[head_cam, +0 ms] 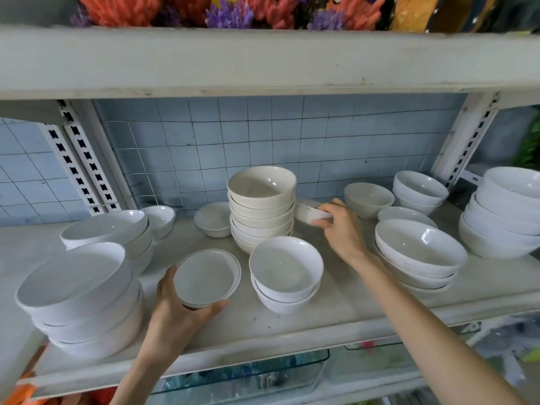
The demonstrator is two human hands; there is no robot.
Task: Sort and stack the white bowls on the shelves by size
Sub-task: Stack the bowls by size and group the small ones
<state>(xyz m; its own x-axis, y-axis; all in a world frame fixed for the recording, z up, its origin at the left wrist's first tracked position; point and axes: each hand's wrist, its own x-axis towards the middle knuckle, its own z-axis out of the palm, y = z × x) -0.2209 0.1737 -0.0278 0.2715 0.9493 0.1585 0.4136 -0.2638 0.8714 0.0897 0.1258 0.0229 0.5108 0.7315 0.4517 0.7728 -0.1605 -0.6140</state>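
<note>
**Two hands among the bowls on the middle shelf**

Head view. The small white bowl (308, 211) in the right hand (340, 226) is hard to read. It lies tipped on its side just right of centre, its left end hidden behind the tall cream stack (261, 206) and its right end covered by the fingers curled round it. The far-right stack (505, 211) is cut off by the frame edge. A small bowl (160, 216) at the back left is half hidden behind a stack of wide bowls (108, 229).

The left hand (178, 314), low and left of centre, cups a shallow dark-rimmed bowl (206, 277) – thumb on its left rim, fingers wrapped beneath. The bowl tilts toward the camera; whether it touches the shelf (292, 323) cannot be told.

Around the hands:
- A two-bowl stack (285, 270) stands just right of the held bowl, in front of the cream stack.
- A large stack (79, 293) fills the lower left.
- Another rimmed bowl (211, 219) sits behind, touching or nearly touching the cream stack.
- Right of the right hand stand a single bowl (368, 198), a back stack (419, 191), a shallow bowl (404, 214) and a front stack (420, 252).

Behind is a pale blue tiled wall (263, 135). Above, the upper shelf board (263, 62) carries bright artificial flowers (233, 10). Below are blurred clear containers (248, 372).
</note>
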